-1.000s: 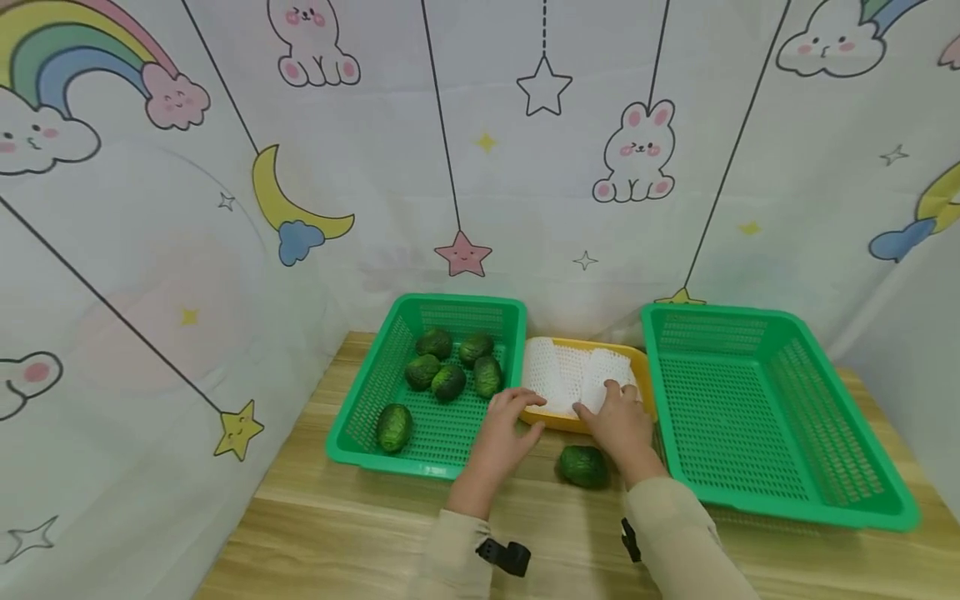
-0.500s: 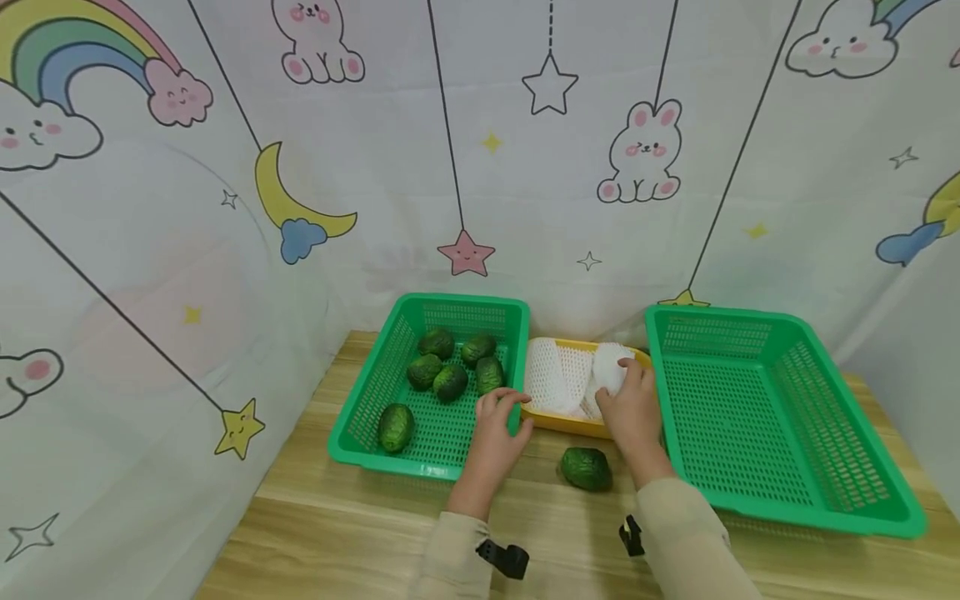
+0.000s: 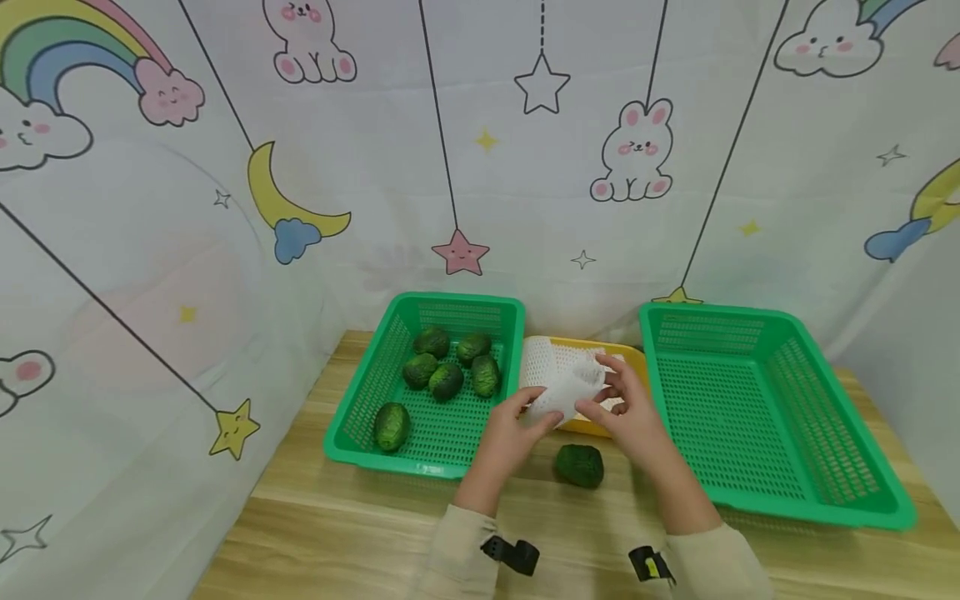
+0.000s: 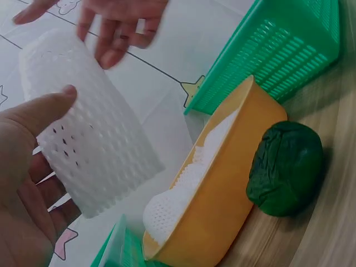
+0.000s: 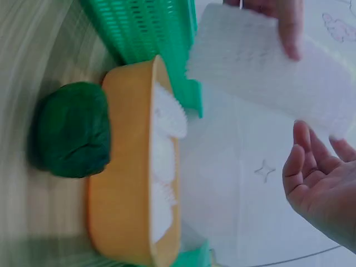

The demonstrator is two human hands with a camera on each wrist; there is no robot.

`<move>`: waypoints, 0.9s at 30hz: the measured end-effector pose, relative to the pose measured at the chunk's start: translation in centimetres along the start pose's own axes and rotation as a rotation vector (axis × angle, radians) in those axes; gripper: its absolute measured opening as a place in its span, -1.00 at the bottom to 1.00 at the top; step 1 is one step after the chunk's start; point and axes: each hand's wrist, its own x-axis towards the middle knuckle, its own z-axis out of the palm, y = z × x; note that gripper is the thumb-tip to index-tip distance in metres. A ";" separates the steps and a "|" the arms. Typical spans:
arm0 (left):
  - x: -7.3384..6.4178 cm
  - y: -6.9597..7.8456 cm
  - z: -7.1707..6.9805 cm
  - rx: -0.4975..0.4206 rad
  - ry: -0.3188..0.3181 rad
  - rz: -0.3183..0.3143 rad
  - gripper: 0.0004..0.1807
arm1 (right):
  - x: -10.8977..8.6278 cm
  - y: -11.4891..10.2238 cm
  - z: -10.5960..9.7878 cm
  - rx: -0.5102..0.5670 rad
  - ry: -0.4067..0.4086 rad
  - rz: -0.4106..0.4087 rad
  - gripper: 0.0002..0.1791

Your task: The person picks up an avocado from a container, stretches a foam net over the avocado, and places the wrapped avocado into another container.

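Observation:
A white foam net sleeve is raised over the front of the yellow basket. My left hand pinches one end of it, thumb pressed on the near face in the left wrist view. At the sleeve's other, open end, my right hand has its fingers loosely bent, the fingertips right by the rim. The right wrist view shows that hand holding nothing, just beside the foam. A dark green, wrinkled oval fruit lies on the table between my forearms. More white sleeves fill the yellow basket.
On the left stands a green basket with several dark green fruits in it. A larger green basket stands on the right. Behind everything hangs a printed white curtain. Wooden tabletop extends toward me.
My right hand has brought a foam sleeve up out of the yellow basket and leftward. My left hand has moved in and now pinches it; the right fingers have loosened from it.

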 end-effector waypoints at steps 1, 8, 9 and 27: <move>-0.1 0.0 0.0 -0.066 0.002 -0.034 -0.55 | -0.2 0.2 -0.1 0.008 -0.020 0.017 -0.28; -0.6 0.8 -0.5 -0.270 0.010 -0.032 -0.69 | -0.5 1.6 0.1 -0.005 0.000 0.164 -0.52; -0.6 0.8 -0.6 -0.286 0.013 -0.035 -0.72 | -0.5 1.8 0.0 -0.015 0.027 0.171 -0.56; -0.7 2.7 -0.4 -0.474 -0.253 0.150 -0.24 | -1.6 0.3 0.9 0.277 -0.218 -0.183 -0.54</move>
